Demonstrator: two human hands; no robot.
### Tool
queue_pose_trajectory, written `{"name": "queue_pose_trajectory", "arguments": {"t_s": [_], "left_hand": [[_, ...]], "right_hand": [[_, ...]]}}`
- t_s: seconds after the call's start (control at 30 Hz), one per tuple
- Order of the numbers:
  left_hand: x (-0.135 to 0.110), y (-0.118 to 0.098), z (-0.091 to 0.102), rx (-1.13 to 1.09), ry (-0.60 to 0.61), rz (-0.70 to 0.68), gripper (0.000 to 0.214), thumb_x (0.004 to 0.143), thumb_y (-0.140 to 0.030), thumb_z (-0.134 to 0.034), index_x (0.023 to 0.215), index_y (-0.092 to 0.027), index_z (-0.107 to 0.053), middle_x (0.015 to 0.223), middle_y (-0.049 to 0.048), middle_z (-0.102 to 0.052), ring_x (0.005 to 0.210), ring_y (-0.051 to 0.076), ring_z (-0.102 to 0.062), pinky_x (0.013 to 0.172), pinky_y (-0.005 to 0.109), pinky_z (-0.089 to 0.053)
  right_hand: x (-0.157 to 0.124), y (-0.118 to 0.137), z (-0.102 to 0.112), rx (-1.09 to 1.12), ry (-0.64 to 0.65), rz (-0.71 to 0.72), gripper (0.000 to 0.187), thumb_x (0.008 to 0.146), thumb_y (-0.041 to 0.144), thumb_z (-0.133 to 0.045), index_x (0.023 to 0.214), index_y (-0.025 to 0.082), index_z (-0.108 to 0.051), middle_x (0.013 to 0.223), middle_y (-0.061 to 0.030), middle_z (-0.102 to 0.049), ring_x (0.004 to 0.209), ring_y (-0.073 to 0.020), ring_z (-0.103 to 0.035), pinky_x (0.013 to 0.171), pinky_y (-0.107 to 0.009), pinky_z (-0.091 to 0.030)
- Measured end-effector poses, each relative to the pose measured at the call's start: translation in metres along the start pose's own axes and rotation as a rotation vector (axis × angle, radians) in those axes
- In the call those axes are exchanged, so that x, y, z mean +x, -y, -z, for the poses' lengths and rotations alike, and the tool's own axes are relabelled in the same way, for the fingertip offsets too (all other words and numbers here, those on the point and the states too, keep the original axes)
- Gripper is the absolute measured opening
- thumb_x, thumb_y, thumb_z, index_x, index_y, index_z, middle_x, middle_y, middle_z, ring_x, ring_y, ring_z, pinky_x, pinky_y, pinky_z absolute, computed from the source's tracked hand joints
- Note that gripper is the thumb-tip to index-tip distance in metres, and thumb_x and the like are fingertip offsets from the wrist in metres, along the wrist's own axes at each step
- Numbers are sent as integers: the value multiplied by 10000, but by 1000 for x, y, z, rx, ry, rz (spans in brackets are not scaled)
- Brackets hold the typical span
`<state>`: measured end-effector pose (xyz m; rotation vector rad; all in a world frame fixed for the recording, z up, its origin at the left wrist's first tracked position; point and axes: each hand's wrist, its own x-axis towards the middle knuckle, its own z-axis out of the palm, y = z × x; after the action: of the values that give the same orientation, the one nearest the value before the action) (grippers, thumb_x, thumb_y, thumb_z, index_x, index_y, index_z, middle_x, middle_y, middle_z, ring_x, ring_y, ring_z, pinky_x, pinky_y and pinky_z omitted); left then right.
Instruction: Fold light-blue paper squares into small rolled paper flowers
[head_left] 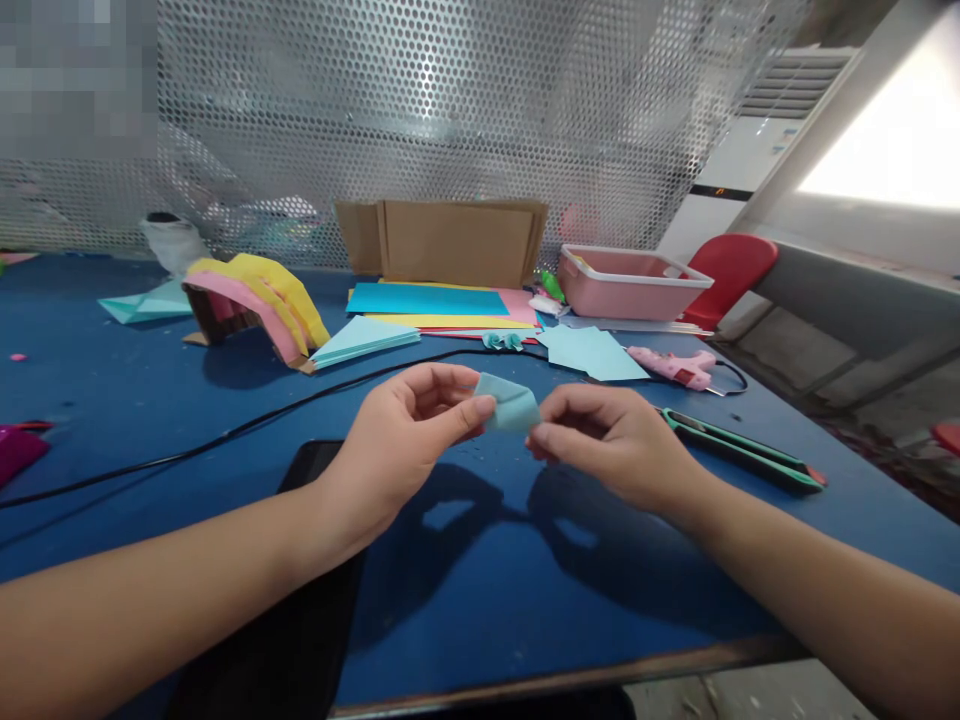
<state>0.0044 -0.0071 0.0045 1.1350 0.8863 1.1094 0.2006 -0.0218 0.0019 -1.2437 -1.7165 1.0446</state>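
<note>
A small piece of light blue paper (508, 402), curled or folded, is held up above the table between my two hands. My left hand (420, 425) pinches its left end between thumb and fingers. At the lower right corner, my right hand (600, 430) grips the paper with thumb and forefinger. Just beyond the hands lie small light blue rolled paper pieces (502, 342), with flat light blue sheets (592, 352) to their right and a stack of folded light blue paper (366, 340) to the left.
A black cable (247, 430) crosses the blue table (450, 640). At right lie a pink glue gun (679, 368) and a green-handled tool (742, 450). A pink basket (630, 285), cardboard (457, 242) and a pink-and-yellow arch (255, 300) stand behind. A black flat object (262, 640) lies under my left forearm.
</note>
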Motion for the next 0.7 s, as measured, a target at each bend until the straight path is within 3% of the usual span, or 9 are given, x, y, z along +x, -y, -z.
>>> {"name": "queue_pose_trajectory", "arguments": {"t_s": [0.2,0.33,0.5,0.7], "left_hand": [[-2,5,-1,212,73,94,343,709,-278,-796,933,-172,-559,723,-57,-620,639,82,-631,655,218,-522],[-4,7,-3,234,119,113,291,731,-263,-766,903,-172,-550,749,-44,-612,653,90,-628,655,228,-536],[-5,9,-3,166,106,117,318,691,-233,-792,897,-165,-559,828,-29,-606,671,86,-629,650,218,-556],[-4,12,0,109,76,79,363,706,-252,-794,951,-187,-535,804,-36,-639,649,86,-648,664,222,-564]], "right_hand": [[0,-1,0,28,-243,160,128,793,273,-680,730,175,-625,601,14,-626,519,-108,-585,502,-217,-490],[-7,-1,-6,-191,-361,456,36,810,160,-687,790,185,-668,712,-9,-681,605,-113,-641,546,-207,-530],[-9,0,-6,-468,-343,843,164,795,24,-667,839,178,-703,813,-66,-722,717,-146,-681,685,-255,-572],[-7,-5,-8,-526,-257,951,160,783,0,-679,867,131,-719,797,-102,-721,763,-183,-669,709,-325,-570]]}}
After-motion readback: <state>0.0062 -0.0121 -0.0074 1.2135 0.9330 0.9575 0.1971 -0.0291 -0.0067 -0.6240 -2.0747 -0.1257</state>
